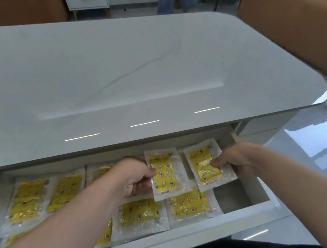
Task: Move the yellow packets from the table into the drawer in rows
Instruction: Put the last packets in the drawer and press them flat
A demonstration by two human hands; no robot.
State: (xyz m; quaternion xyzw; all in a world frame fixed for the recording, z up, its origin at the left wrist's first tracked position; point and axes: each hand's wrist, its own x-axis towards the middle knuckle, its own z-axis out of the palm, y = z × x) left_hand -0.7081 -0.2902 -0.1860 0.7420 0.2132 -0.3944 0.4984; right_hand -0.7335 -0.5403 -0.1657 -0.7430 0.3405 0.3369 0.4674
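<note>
Below the near edge of the broad, glossy pale-grey table with rounded corners (132, 66), the shallow white drawer (190, 235) stands pulled out toward you. On its floor, clear-wrapped yellow packets (139, 213) lie flat in what look like two rows, side by side. Bare floor shows at the front right corner.

Your left hand (134, 177) pinches the left-hand packet (165, 174) by its left edge, thumb on top. Your right hand (235, 160) pinches the right-hand packet (205, 166) by its right edge. Both packets hang low over the right end of the back row, slightly tilted, their lower ends overlapping the front row.

Judgement: the edge grips leave each face clear, so you can lay each packet beside its neighbour and close the row.

Print: stars and small rounded figures on yellow. The line of print at the foot of each packet is too small to read, and no brand is legible.
</note>
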